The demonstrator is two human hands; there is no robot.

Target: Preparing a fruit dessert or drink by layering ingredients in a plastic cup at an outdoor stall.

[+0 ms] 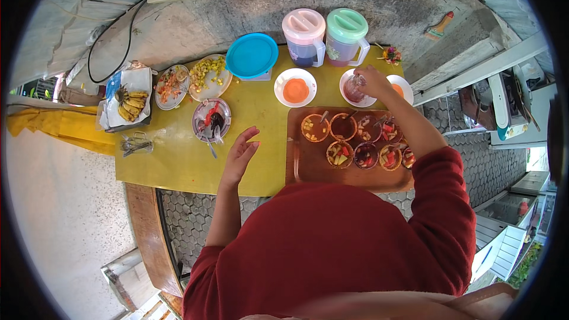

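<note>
My right hand (374,81) grips a clear drinking glass (355,86), held down in a white bowl (345,98) at the back right of the table; reddish contents show through and around it. My left hand (242,155) hovers over the table, fingers apart, holding nothing. Below my right forearm lies a brown tray (306,173) bearing several filled glasses with coated rims, among them a glass of fruit pieces (340,154) and a glass of dark liquid (343,127). Orange powder fills another white bowl (295,89), and a third white bowl (402,91) stands partly behind my forearm.
Two lidded pitchers, pink (303,35) and green (347,35), stand against the wall. Leftward are a blue lid (252,55), a plate of yellow-green cubes (209,75), a plate of orange pieces (170,89), a plate with red and dark food (211,120), bananas (132,106) and a glass mug of forks (138,143).
</note>
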